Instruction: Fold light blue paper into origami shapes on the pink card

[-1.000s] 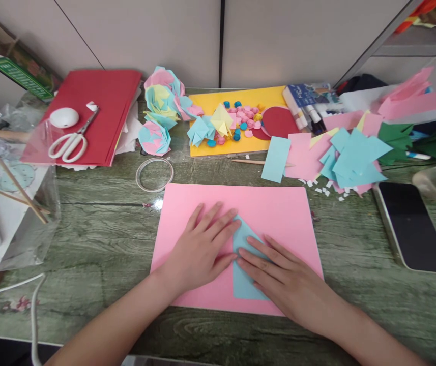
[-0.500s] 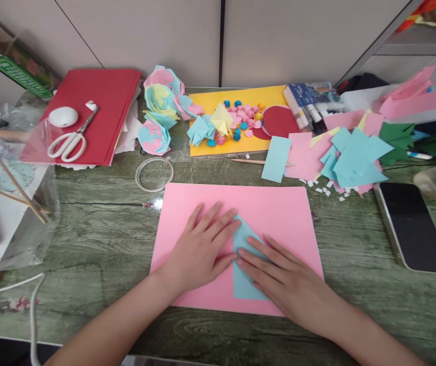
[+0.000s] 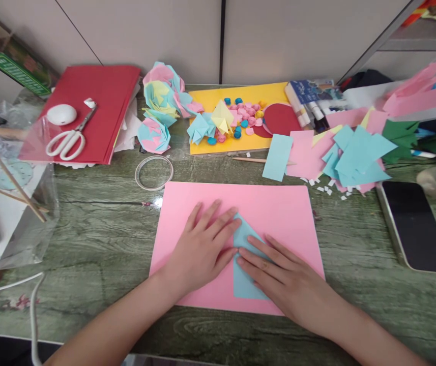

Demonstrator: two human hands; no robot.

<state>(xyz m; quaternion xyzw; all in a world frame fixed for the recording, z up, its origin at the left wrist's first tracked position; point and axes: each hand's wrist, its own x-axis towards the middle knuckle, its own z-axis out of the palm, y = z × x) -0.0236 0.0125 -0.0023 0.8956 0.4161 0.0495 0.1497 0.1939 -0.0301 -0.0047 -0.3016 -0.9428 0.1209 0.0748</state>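
Observation:
A light blue piece of paper (image 3: 245, 287) lies on a large pink sheet (image 3: 279, 203); its upper right edge slants and its left edge runs straight. My left hand (image 3: 200, 249) rests palm down on the pink sheet, fingers outstretched, with fingertips at the blue paper's top left corner and left edge. Flat across the blue paper's right side lies my right hand (image 3: 284, 277), its fingers stretched towards the left edge and hiding part of the paper. The tips of my left thumb and right fingers nearly meet.
Behind the sheet are a tape roll (image 3: 154, 173), folded paper flowers (image 3: 160, 101) and a yellow sheet (image 3: 202, 147) with small paper pieces. White scissors (image 3: 67, 144) lie on red paper (image 3: 99, 86). Paper cutouts (image 3: 362, 157) and a phone (image 3: 418, 223) are on the right.
The view has shifted very slightly. Both hands and the light blue paper keep practically the same positions.

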